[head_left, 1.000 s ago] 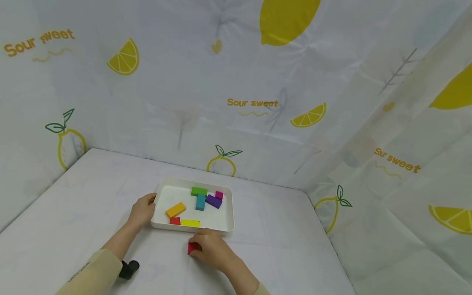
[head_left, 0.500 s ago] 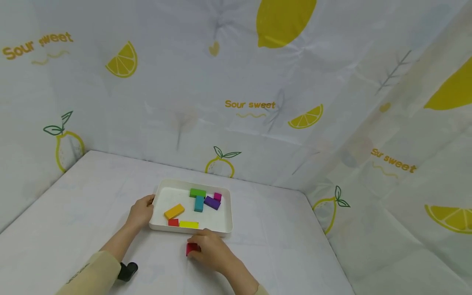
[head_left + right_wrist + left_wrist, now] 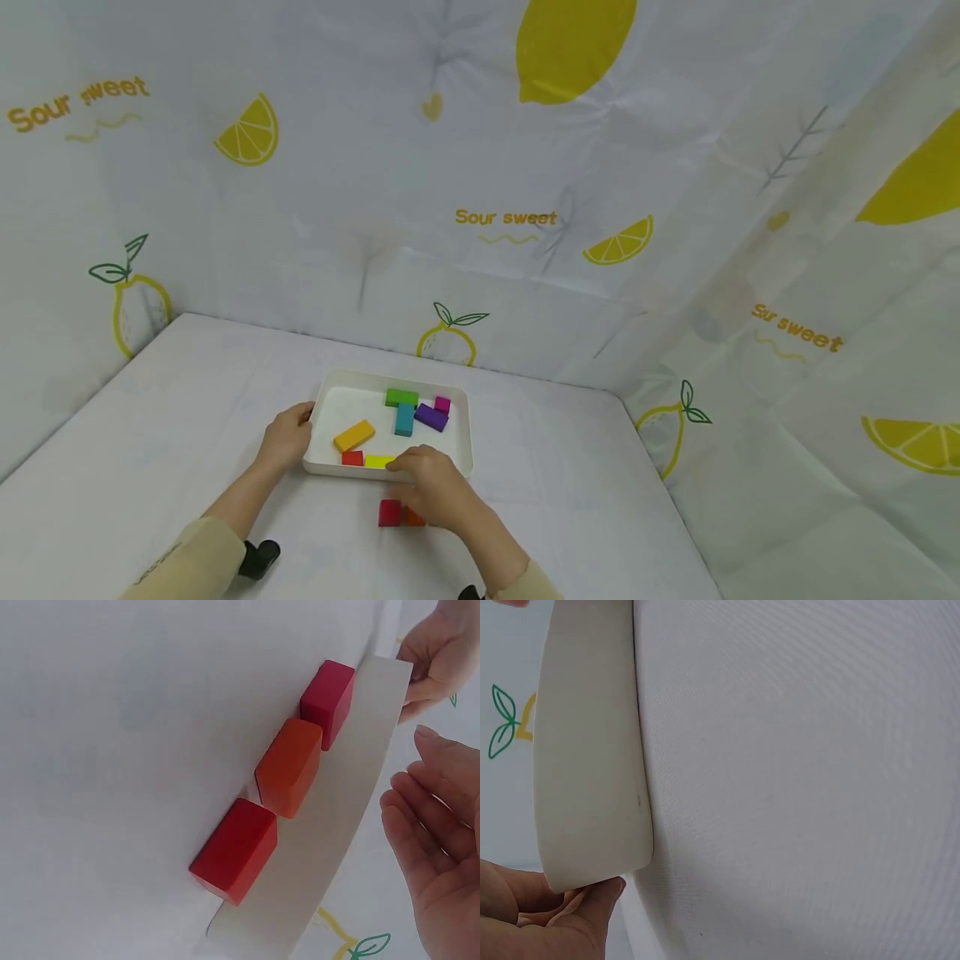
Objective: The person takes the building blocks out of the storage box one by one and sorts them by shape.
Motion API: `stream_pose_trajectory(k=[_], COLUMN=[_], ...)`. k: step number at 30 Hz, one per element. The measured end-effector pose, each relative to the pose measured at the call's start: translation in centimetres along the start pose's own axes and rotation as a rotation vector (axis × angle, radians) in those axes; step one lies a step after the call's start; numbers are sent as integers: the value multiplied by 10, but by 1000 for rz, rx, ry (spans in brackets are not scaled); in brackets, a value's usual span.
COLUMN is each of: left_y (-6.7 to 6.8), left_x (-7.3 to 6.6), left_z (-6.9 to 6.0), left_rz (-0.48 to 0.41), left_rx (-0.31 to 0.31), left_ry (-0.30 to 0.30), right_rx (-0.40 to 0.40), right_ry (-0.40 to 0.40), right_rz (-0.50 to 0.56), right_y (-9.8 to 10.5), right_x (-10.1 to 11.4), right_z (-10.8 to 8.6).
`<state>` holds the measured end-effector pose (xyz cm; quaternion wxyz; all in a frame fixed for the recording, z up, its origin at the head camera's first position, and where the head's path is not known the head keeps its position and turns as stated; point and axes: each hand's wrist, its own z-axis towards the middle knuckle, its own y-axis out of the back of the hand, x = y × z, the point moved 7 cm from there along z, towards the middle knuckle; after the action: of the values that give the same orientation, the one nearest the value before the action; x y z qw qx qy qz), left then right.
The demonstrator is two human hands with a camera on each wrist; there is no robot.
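Observation:
My left hand holds the left wall of a white tray; in the left wrist view, its fingers pinch the tray's edge at a corner. My right hand is over the tray's front edge, fingers extended and nothing held. In front of the tray stand a crimson block and, beside it, an orange block, partly hidden by the right hand. The right wrist view adds a red block in the same row. The right fingers are apart from all three.
Inside the tray lie an amber block, a small red block, a yellow block, a green block, a teal block, a purple block and a magenta block. A lemon-printed cloth hangs behind.
My right hand has let go of the crimson block and lifted toward the tray, uncovering part of the orange block. The left hand has stayed on the tray.

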<state>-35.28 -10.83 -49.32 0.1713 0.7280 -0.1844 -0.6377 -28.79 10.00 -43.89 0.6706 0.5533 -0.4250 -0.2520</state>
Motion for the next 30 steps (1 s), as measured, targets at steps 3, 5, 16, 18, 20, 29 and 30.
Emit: stream_pose_trajectory(k=[3, 5, 16, 18, 20, 29, 30], left_y=[0, 0, 0, 0, -1, -1, -1], left_x=[0, 1, 2, 1, 0, 1, 1], left_z=[0, 0, -1, -1, -1, 1, 1], left_rz=[-1, 0, -11, -11, -7, -6, -7], left_rx=[-2, -6, -18, -17, -18, -28, -28], left_ry=[2, 5, 9, 9, 6, 0, 0], right_rx=[-14, -22, -48, -36, -25, -1, 2], right_ry=[-11, -21, 2, 9, 19, 16, 13], right_rz=[33, 55, 65, 79, 79, 72, 73], right_y=[0, -1, -2, -4, -6, -11, -13], right_x=[-2, -4, -1, -1, -1, -3, -3], right_z=[7, 12, 38, 42, 45, 56, 57])
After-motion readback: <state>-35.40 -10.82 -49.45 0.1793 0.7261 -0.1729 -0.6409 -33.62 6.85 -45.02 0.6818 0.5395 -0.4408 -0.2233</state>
